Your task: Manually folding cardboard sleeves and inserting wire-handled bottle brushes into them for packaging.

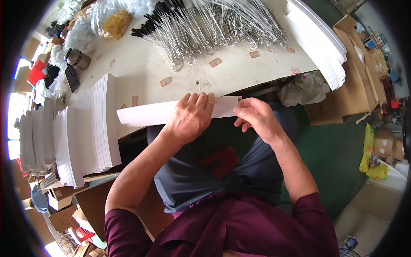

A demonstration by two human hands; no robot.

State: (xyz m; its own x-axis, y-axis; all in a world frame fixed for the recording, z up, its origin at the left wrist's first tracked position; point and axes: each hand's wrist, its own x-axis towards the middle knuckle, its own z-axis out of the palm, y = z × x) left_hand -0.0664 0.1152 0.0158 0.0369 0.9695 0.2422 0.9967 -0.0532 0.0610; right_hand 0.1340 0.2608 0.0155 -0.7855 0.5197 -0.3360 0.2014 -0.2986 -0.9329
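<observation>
White card strip [150, 113], left hand [190, 118] flat, right hand [257, 118] pinching

a long, narrow strip of white card [150, 113], flat and folded lengthwise, lies nearly level across the near edge of a pale worktable; its left end juts out free, cut at a slant; the left hand [191, 116] lies over its middle, fingers curled across the top edge; the right hand [255, 118] pinches its right end between thumb and fingers; the strip tilts slightly upward toward the right
</observation>
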